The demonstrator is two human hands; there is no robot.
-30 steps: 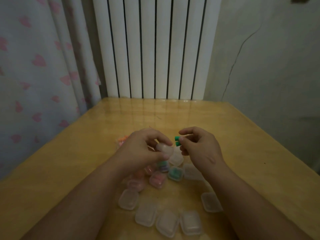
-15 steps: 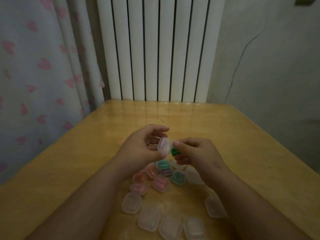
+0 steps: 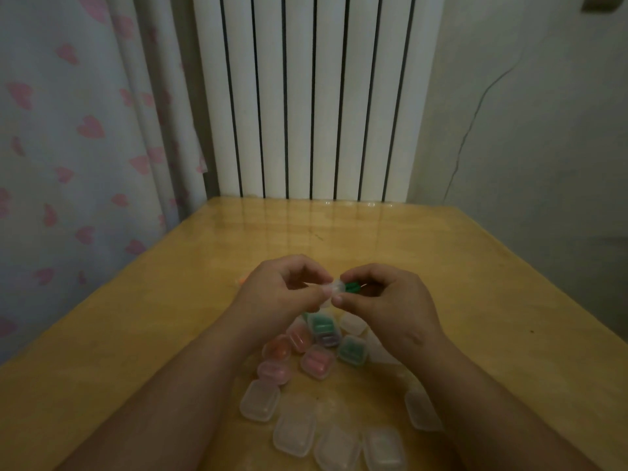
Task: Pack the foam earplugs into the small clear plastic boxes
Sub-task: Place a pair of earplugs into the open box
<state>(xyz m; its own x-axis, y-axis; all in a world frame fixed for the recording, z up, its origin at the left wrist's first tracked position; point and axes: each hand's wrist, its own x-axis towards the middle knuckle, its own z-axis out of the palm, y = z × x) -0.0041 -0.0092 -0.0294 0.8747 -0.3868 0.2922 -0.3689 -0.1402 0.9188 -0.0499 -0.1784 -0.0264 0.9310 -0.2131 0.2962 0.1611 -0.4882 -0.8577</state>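
My left hand point(image 3: 282, 294) grips a small clear plastic box point(image 3: 331, 291) above the table, its fingers and thumb curled round it. My right hand point(image 3: 387, 300) pinches green foam earplugs point(image 3: 352, 287) right at the box's side, touching it. Below the hands lie several closed boxes holding pink earplugs point(image 3: 317, 362) and green earplugs point(image 3: 353, 350). Several empty clear boxes point(image 3: 260, 399) lie nearer to me in a curved row. Loose orange earplugs point(image 3: 242, 282) peek out just left of my left hand.
The wooden table point(image 3: 475, 300) ends at a white radiator point(image 3: 312, 96) at the back. A heart-patterned curtain point(image 3: 68, 147) hangs along the left edge, and a cracked wall point(image 3: 526, 130) stands to the right.
My two hands have come together. The green earplugs, held apart from the box a second ago, now sit against the clear box in my left hand.
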